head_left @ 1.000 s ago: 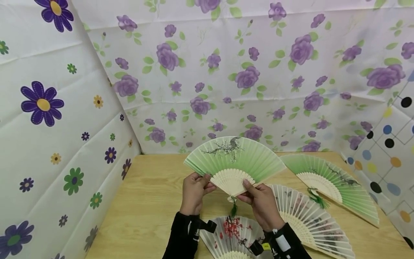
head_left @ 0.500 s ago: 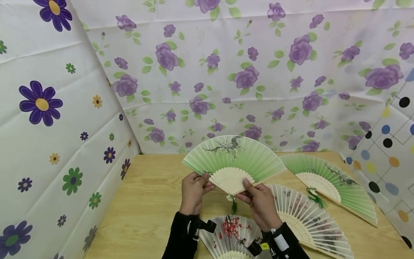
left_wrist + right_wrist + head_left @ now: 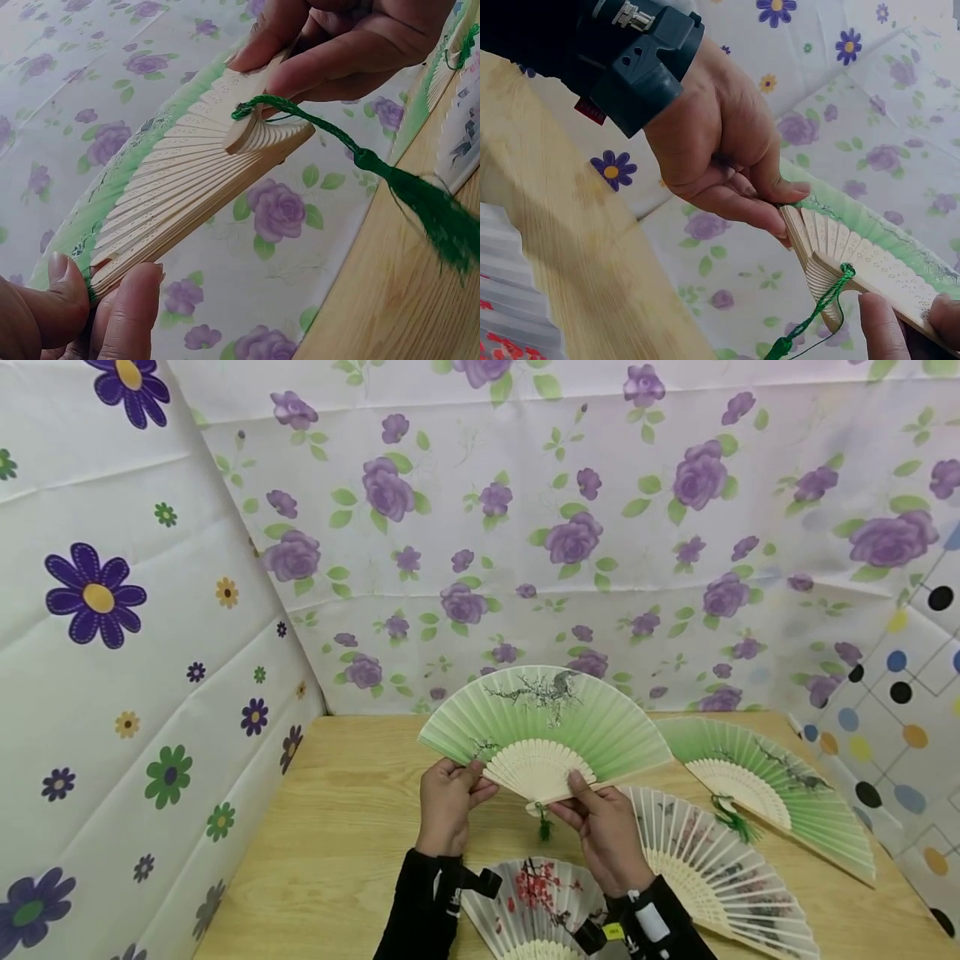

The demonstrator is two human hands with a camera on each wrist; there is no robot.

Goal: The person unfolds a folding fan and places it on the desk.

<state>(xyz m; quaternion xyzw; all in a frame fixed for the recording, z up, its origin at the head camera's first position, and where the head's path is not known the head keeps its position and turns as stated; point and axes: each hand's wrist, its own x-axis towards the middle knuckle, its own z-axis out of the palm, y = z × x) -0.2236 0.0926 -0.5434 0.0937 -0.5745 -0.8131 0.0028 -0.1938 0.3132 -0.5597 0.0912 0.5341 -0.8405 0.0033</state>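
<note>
Spread wide above the table, a green folding fan point(image 3: 551, 718) with a dark branch print is held in both hands. My left hand point(image 3: 447, 806) pinches its left outer rib between thumb and fingers. On the other side, my right hand point(image 3: 603, 831) pinches the right outer rib, thumb on the front of the pale slats point(image 3: 187, 165). A green tassel point(image 3: 431, 206) hangs from the pivot end, where the ribs fan out at the tail. Both thumbs and the tassel cord point(image 3: 826, 300) also show in the right wrist view.
On the wooden table point(image 3: 337, 843) lie a second green fan point(image 3: 780, 789) at the right, a white fan with grey-pink print point(image 3: 738, 877) beside it, and a white fan with red blossoms point(image 3: 543, 897) under the forearms. Floral cloth point(image 3: 525, 527) stands behind.
The held fan has spread slightly wider and risen a little, its printed branch shifting right. Both hands keep their grip in nearly the same place. The fans on the table lie still.
</note>
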